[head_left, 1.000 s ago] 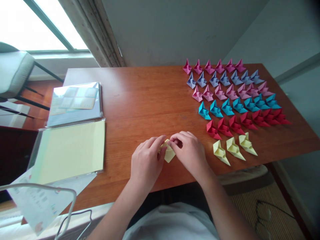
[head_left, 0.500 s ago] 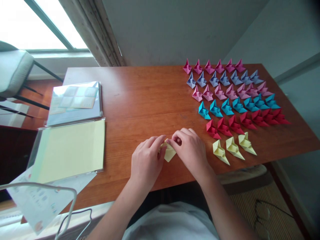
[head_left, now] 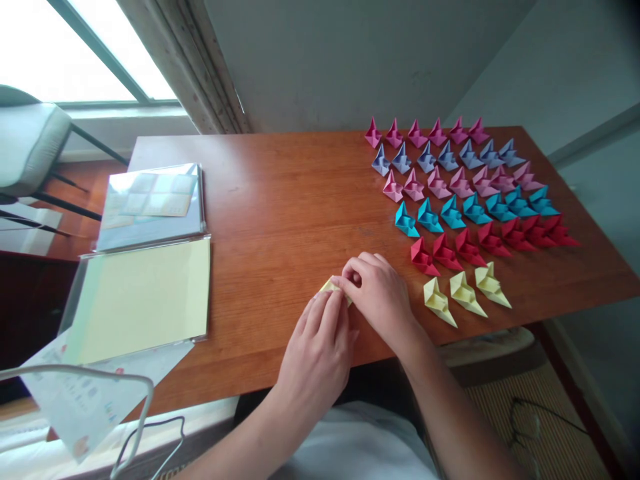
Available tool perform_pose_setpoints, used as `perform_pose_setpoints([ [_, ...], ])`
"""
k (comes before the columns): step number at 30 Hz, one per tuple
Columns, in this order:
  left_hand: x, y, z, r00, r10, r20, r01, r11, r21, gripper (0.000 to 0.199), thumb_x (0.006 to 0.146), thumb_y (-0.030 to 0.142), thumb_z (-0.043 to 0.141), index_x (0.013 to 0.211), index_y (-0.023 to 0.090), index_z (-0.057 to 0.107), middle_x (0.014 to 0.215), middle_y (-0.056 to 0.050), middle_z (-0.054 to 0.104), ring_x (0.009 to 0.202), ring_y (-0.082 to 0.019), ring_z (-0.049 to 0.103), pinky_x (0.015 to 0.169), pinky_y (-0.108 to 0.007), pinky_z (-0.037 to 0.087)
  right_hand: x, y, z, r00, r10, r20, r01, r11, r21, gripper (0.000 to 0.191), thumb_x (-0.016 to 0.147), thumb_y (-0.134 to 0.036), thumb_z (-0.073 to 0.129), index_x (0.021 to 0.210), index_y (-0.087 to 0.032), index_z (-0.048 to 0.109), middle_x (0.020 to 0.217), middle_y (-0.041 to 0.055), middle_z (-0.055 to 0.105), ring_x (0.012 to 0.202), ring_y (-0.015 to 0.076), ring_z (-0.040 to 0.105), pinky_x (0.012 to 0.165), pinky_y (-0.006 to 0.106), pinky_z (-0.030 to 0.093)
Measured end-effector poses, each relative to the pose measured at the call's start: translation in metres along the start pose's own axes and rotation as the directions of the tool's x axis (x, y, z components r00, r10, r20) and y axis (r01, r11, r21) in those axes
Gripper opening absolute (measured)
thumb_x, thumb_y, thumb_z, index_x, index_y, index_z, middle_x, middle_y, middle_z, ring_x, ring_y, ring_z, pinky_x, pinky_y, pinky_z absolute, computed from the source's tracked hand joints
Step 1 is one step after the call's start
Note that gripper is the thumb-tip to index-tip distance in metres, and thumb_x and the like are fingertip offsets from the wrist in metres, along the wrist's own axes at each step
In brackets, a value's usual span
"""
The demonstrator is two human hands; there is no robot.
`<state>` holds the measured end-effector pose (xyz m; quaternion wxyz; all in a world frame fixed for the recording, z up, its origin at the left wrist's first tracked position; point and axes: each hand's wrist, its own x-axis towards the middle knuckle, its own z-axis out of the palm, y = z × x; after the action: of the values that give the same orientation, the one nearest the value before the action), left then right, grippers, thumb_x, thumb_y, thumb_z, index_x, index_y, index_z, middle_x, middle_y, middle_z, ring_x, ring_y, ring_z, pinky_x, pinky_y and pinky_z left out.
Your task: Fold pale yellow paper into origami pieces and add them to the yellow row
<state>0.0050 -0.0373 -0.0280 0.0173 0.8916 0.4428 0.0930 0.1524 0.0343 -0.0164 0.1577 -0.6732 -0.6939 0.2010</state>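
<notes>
Now, by the near edge of the table (head_left: 285, 220), about midway along, I have a small folded yellow paper (head_left: 328, 285) grasped in both hands. My right hand (head_left: 379, 287) pinches it between thumb and forefinger. My left hand (head_left: 319, 350) closes on it from the near side, fingers bunched over it, so only a pale tip and a sliver show, and I cannot make out its whole shape. Whether the paper touches the table I cannot tell.

Six rows of folded pieces stand along the right side of the table. Three yellow pieces (head_left: 465, 295) form the row nearest its near edge, just beside my right hand. Farther across the table come seven red pieces (head_left: 469, 249), seven blue pieces (head_left: 475, 211), seven pink pieces (head_left: 460, 185) and seven purple pieces (head_left: 447, 157), with six magenta pieces (head_left: 417, 135) by its far edge.

At the left end of the table, flat yellow sheets (head_left: 145, 300) lie in a clear sleeve, over a printed page (head_left: 85, 403) that juts past its edge. A glossy pack (head_left: 150, 227) lies at the table's far left, and a chair (head_left: 30, 147) stands beyond that end.
</notes>
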Motion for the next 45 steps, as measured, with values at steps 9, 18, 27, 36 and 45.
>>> perform_pose_setpoints([
  [9,-0.002,-0.005,0.004,0.999,0.019,0.047,-0.018,0.999,-0.028,0.056,0.101,0.028,0.046,0.145,-0.007,0.047,0.154,-0.025,0.046,0.145,-0.036,0.043,0.120,-0.047,0.041,0.000,0.001,0.001,1.000,-0.002,0.008,0.002,1.000,-0.001,0.024,0.088,-0.030,0.074,0.071,-0.023,0.059,0.080,-0.0006,0.064,0.084,0.0195,0.056,0.062,0.030,0.033],
  [18,-0.002,-0.006,0.001,0.996,0.024,0.084,-0.019,0.998,-0.058,0.077,0.097,0.055,0.046,0.146,-0.005,0.047,0.154,-0.026,0.047,0.143,-0.039,0.044,0.121,-0.046,0.036,-0.001,0.001,0.000,1.000,0.000,0.004,0.000,1.000,0.005,0.024,0.089,-0.031,0.074,0.071,-0.024,0.059,0.080,-0.0011,0.064,0.084,0.0191,0.056,0.062,0.030,0.034],
  [27,0.006,-0.003,-0.007,0.992,-0.023,0.122,0.041,0.988,-0.150,0.078,0.091,0.061,0.056,0.145,0.005,0.051,0.154,-0.025,0.046,0.143,-0.040,0.043,0.119,-0.050,0.038,-0.003,0.002,0.002,1.000,-0.018,-0.011,0.018,1.000,0.005,0.023,0.090,-0.031,0.072,0.072,-0.024,0.059,0.081,-0.0010,0.064,0.083,0.0192,0.056,0.064,0.030,0.036],
  [36,-0.018,-0.025,-0.014,0.992,-0.117,-0.047,0.114,0.992,-0.057,0.049,0.096,0.028,0.054,0.138,0.003,0.055,0.137,-0.020,0.062,0.127,-0.034,0.054,0.110,-0.046,0.047,-0.004,0.005,0.005,0.998,-0.043,-0.037,0.043,0.999,-0.022,0.027,0.092,-0.038,0.071,0.073,-0.024,0.059,0.081,-0.0005,0.064,0.084,0.0195,0.056,0.062,0.031,0.034],
  [45,-0.005,-0.010,-0.008,0.998,-0.050,-0.040,0.050,0.999,-0.020,0.053,0.099,0.036,0.050,0.137,0.000,0.057,0.141,-0.021,0.060,0.129,-0.034,0.054,0.109,-0.044,0.046,-0.005,0.005,0.005,0.998,-0.044,-0.036,0.044,0.999,-0.005,0.025,0.092,-0.035,0.070,0.072,-0.024,0.060,0.080,-0.0002,0.064,0.083,0.0193,0.056,0.063,0.030,0.035],
])
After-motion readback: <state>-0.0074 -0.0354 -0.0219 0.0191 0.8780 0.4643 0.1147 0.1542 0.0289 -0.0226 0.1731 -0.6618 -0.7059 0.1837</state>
